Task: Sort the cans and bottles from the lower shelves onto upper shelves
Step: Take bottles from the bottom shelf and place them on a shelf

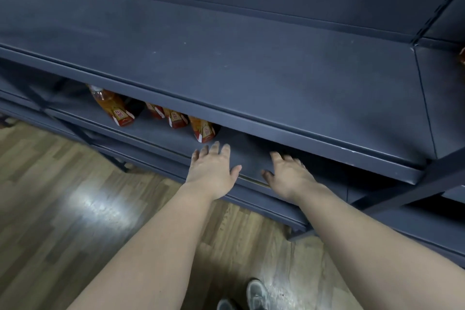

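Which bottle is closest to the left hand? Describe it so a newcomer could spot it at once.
On the dark blue shelving, look at the lower shelf, where orange bottles stand in a row. It is the bottle at the row's right end, just beyond the fingertips of the left hand; the others sit further left.

The lower shelf (156, 133) carries four orange bottles (202, 131) in a row at 10 o'clock, partly hidden beneath the upper shelf (226, 58).
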